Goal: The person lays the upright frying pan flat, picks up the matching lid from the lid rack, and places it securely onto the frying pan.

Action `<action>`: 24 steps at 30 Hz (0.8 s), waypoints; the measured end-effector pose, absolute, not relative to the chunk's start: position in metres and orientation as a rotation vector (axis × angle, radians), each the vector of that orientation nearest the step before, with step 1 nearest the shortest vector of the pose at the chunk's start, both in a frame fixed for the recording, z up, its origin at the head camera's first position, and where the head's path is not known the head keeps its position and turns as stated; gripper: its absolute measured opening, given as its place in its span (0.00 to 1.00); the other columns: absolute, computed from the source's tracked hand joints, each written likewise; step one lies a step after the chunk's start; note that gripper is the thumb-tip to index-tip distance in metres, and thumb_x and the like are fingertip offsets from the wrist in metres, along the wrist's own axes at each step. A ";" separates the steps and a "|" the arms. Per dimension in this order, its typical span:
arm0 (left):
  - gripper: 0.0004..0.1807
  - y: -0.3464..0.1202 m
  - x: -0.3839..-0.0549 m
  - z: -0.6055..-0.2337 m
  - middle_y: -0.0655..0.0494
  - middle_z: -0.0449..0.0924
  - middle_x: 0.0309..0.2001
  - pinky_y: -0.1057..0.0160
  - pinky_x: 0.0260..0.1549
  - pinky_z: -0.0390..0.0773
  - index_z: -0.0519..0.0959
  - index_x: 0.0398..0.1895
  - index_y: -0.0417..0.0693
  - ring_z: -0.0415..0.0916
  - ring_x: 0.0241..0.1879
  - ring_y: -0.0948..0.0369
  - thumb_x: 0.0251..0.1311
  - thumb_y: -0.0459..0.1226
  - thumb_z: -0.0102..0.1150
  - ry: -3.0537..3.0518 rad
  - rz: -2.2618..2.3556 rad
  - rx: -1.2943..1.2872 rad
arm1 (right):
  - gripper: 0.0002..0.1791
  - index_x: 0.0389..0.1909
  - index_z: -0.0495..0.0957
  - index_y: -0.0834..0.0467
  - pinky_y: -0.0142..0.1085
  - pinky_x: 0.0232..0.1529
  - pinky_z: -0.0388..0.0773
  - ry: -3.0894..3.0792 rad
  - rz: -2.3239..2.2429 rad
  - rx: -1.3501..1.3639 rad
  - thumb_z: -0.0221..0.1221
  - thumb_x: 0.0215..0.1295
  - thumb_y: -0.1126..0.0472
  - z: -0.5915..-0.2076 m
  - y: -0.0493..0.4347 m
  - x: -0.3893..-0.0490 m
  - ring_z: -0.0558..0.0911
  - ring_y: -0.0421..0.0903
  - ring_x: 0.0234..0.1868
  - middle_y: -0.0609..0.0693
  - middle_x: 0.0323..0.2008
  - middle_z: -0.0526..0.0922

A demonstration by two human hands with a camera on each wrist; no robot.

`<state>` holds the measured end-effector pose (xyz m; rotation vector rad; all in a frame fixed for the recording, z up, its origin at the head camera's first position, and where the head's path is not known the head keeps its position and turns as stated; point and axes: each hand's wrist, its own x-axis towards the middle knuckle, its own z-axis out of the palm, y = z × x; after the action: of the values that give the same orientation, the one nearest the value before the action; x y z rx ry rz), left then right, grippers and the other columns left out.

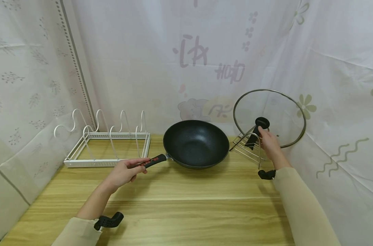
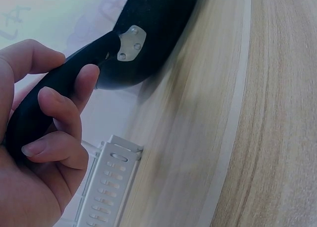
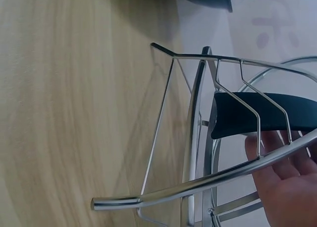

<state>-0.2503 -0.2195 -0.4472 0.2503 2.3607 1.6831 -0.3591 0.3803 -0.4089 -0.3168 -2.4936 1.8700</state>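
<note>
My left hand (image 1: 126, 174) holds the black handle (image 1: 155, 161) of a dark wok (image 1: 195, 143), fingers curled round it in the left wrist view. The wok's open side tilts toward me; whether its base touches the table I cannot tell. At the right, my right hand (image 1: 270, 142) grips the black handle (image 1: 256, 131) of a clear glass lid (image 1: 284, 116) with a metal rim. The lid leans upright at a small metal wire rack (image 1: 247, 153). In the right wrist view, rack bars (image 3: 223, 175) cross in front of the lid's handle (image 3: 262, 113) and the fingers.
A white rack (image 1: 103, 163) with several tall curved dividers stands at the left on the wood-patterned table (image 1: 186, 212). Printed curtains (image 1: 137, 68) hang close behind and at both sides. Each wrist wears a black camera mount (image 1: 111, 220).
</note>
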 end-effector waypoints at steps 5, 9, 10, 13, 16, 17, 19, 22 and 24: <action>0.27 -0.220 -0.250 -0.447 0.48 0.91 0.43 0.68 0.22 0.62 0.79 0.77 0.47 0.64 0.22 0.65 0.77 0.40 0.64 2.350 1.687 0.251 | 0.45 0.87 0.59 0.56 0.51 0.86 0.56 -2.416 2.070 -0.269 0.41 0.85 0.29 -0.406 0.381 -0.368 0.65 0.48 0.81 0.55 0.88 0.55; 0.27 -0.219 -0.250 -0.446 0.47 0.91 0.44 0.68 0.22 0.62 0.79 0.77 0.47 0.64 0.22 0.65 0.77 0.40 0.64 2.355 1.686 0.246 | 0.40 0.85 0.64 0.54 0.40 0.78 0.67 -2.370 2.168 -0.196 0.43 0.86 0.32 -0.404 0.381 -0.371 0.75 0.36 0.70 0.52 0.82 0.68; 0.27 -0.219 -0.250 -0.446 0.47 0.91 0.44 0.68 0.22 0.62 0.79 0.77 0.47 0.64 0.22 0.65 0.78 0.40 0.64 2.360 1.683 0.248 | 0.38 0.82 0.67 0.53 0.37 0.75 0.71 -2.352 2.191 -0.173 0.44 0.86 0.33 -0.403 0.381 -0.371 0.77 0.35 0.67 0.50 0.78 0.74; 0.27 -0.219 -0.250 -0.445 0.47 0.91 0.44 0.68 0.22 0.62 0.79 0.77 0.47 0.64 0.22 0.66 0.78 0.40 0.63 2.366 1.677 0.248 | 0.28 0.70 0.72 0.54 0.32 0.67 0.79 -2.274 2.282 -0.066 0.45 0.88 0.38 -0.404 0.380 -0.372 0.83 0.36 0.61 0.42 0.60 0.85; 0.27 -0.219 -0.250 -0.445 0.47 0.91 0.44 0.68 0.22 0.63 0.78 0.77 0.47 0.64 0.22 0.66 0.78 0.40 0.63 2.371 1.669 0.251 | 0.22 0.63 0.75 0.55 0.31 0.62 0.84 -2.197 2.360 0.014 0.46 0.89 0.42 -0.406 0.380 -0.374 0.88 0.38 0.57 0.39 0.49 0.89; 0.27 -0.219 -0.250 -0.445 0.47 0.91 0.44 0.68 0.23 0.63 0.78 0.77 0.47 0.65 0.22 0.66 0.78 0.40 0.63 2.372 1.667 0.251 | 0.21 0.62 0.75 0.54 0.31 0.61 0.85 -2.193 2.366 0.031 0.45 0.90 0.43 -0.407 0.380 -0.374 0.89 0.38 0.56 0.39 0.48 0.90; 0.27 -0.219 -0.250 -0.446 0.47 0.91 0.44 0.68 0.23 0.64 0.79 0.77 0.47 0.65 0.22 0.66 0.78 0.40 0.63 2.376 1.664 0.250 | 0.21 0.62 0.75 0.53 0.30 0.59 0.85 -2.197 2.371 0.044 0.44 0.90 0.43 -0.408 0.381 -0.375 0.90 0.38 0.55 0.38 0.48 0.91; 0.27 -0.219 -0.250 -0.446 0.47 0.91 0.44 0.68 0.24 0.65 0.79 0.77 0.47 0.65 0.23 0.66 0.78 0.40 0.63 2.382 1.657 0.250 | 0.21 0.64 0.75 0.52 0.30 0.57 0.85 -2.208 2.363 0.044 0.43 0.90 0.43 -0.410 0.383 -0.377 0.90 0.38 0.54 0.38 0.50 0.91; 0.27 -0.219 -0.250 -0.446 0.47 0.91 0.44 0.68 0.23 0.64 0.79 0.77 0.48 0.65 0.23 0.66 0.78 0.40 0.63 2.381 1.659 0.246 | 0.21 0.64 0.75 0.51 0.30 0.57 0.86 -2.205 2.372 0.056 0.43 0.91 0.43 -0.410 0.383 -0.378 0.90 0.39 0.54 0.39 0.51 0.91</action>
<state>-0.2502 -0.2192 -0.4459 0.2462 2.3808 1.6585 -0.3778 0.3834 -0.4103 0.0562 -2.2047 2.3725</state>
